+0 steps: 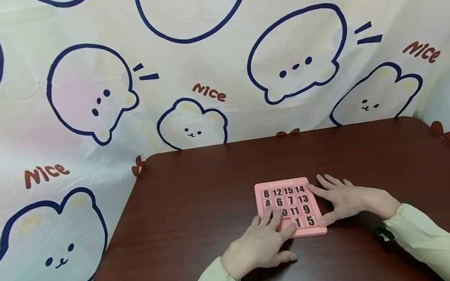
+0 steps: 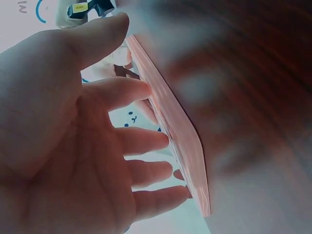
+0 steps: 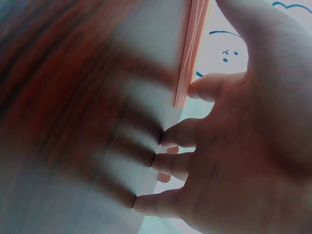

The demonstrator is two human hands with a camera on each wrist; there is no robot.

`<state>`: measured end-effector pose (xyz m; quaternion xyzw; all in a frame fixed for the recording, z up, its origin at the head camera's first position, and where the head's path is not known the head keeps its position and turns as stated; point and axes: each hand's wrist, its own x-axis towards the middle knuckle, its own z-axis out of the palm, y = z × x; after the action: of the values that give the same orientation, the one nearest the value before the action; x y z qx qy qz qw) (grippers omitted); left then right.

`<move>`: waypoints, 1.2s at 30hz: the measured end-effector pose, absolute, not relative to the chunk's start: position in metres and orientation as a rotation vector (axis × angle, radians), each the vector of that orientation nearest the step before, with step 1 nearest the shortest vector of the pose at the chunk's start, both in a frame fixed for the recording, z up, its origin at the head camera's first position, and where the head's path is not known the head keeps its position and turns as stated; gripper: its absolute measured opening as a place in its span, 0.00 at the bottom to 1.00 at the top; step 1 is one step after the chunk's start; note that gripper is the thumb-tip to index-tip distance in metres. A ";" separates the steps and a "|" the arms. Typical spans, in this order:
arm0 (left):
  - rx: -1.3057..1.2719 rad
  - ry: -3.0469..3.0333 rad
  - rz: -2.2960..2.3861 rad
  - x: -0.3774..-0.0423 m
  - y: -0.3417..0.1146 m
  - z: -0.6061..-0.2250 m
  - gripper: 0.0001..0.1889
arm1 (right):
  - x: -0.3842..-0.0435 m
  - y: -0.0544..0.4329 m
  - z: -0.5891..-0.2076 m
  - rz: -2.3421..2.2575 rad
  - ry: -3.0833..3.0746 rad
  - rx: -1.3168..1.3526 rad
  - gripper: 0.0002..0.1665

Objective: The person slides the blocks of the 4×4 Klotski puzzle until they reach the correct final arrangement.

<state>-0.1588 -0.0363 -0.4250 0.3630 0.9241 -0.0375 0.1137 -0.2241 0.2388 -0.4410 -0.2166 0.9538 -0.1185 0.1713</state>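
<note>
A pink sliding number puzzle (image 1: 299,204) lies flat on the brown table. Its top row reads 8, 12, 15, 14 and the second row 4, 6, 7, 13. My left hand (image 1: 257,248) reaches over the lower left of the board, fingertips on the tiles, covering some of them; its thumb is off the board. In the left wrist view, these fingers (image 2: 141,141) are spread, touching the pink board (image 2: 180,131). My right hand (image 1: 343,198) is spread at the right edge, index finger and thumb touching the frame. Its other fingertips (image 3: 161,200) rest on the table.
The dark wooden table (image 1: 190,203) surrounds the puzzle. A cloth with cartoon drawings (image 1: 197,67) hangs behind the table and along its sides. A black strap (image 1: 382,234) shows at the right wrist.
</note>
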 end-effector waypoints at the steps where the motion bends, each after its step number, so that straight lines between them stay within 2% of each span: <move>1: 1.058 2.708 -0.104 -0.159 -0.036 -0.425 0.35 | -0.224 0.239 -0.441 -0.338 2.711 -0.616 0.68; 13: 1.001 2.744 -0.067 -0.161 -0.055 -0.420 0.37 | -0.222 0.236 -0.443 -0.326 2.724 -0.611 0.67; 24: 0.827 2.688 -0.051 -0.167 -0.076 -0.406 0.45 | -0.223 0.235 -0.443 -0.318 2.705 -0.580 0.67; 36: 0.828 2.650 -0.085 -0.166 -0.073 -0.409 0.42 | -0.222 0.235 -0.443 -0.315 2.705 -0.569 0.67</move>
<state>-0.1660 -0.0732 -0.4091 0.2933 0.9382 -0.0301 0.1811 -0.2223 0.2346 -0.4428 -0.2012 0.9567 -0.1112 0.1786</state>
